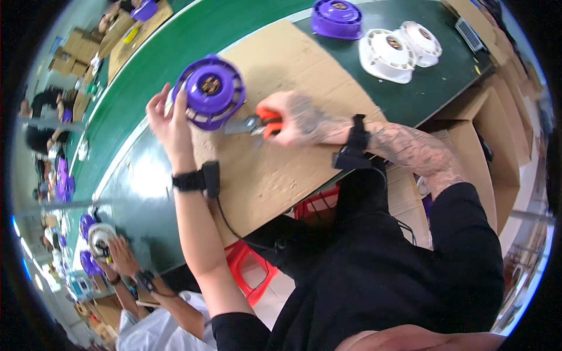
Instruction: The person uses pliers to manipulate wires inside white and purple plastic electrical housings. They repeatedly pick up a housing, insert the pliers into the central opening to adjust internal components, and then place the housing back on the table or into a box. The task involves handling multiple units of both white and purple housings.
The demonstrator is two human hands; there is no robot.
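Note:
My left hand point(171, 120) grips the left rim of a round purple plastic housing point(212, 108) with slots around its edge and a dark round label in the middle. The housing is tilted above a cardboard sheet. Just right of it, my right hand point(293, 117) is closed around orange-handled pliers point(270, 121). Their metal jaws point left, close to the housing's lower right rim; whether they touch it I cannot tell. Both my wrists wear black straps with a small box and cable.
The flat cardboard sheet point(275, 181) lies on a green table point(404, 108). Another purple housing point(336, 20) and two white housings point(386, 55) sit at the far right. Open cardboard boxes point(468, 140) stand on my right. At the lower left, a co-worker's hands point(121, 257) handle a white part.

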